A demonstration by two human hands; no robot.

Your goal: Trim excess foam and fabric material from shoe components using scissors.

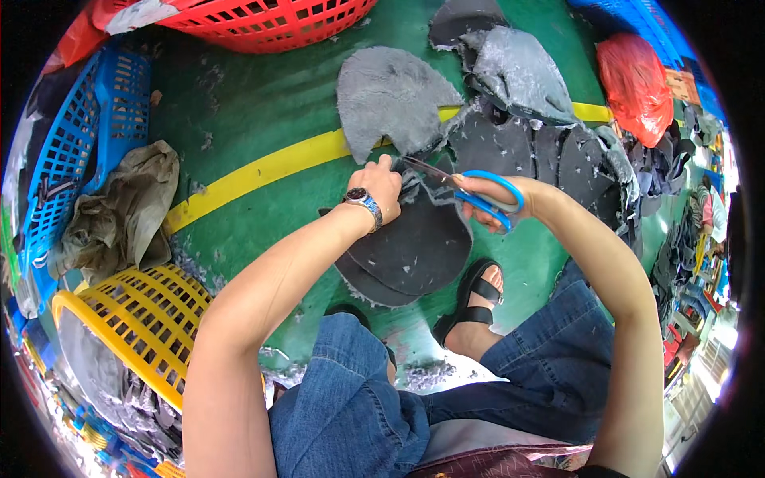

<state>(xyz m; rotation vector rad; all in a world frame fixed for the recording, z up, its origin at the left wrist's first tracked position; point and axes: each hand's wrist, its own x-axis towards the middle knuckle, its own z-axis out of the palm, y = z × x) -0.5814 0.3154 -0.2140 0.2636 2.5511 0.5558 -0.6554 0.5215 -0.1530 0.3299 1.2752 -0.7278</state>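
Observation:
My right hand [490, 201] grips scissors [516, 191] with blue handles and dark blades. The blades point left and lie by the edge of a dark grey fabric piece [418, 247] with a fuzzy rim. My left hand [378, 188], with a watch [362, 203] on its wrist, has its fingers closed on the upper edge of that fabric piece, close to the blade tips; the fingertips are partly hidden. Another dark piece shows under it. Just beyond my left hand lies a rounded grey fleece piece [390, 95] with a notch.
More grey fabric pieces [518, 72] lie at the far right across a yellow floor line [263, 171]. A red basket [271, 24] stands at the back, blue baskets [64, 143] and a yellow basket [151, 319] at the left. A red plastic bag [633, 88] sits far right. My sandalled foot [476, 307] is near the fabric.

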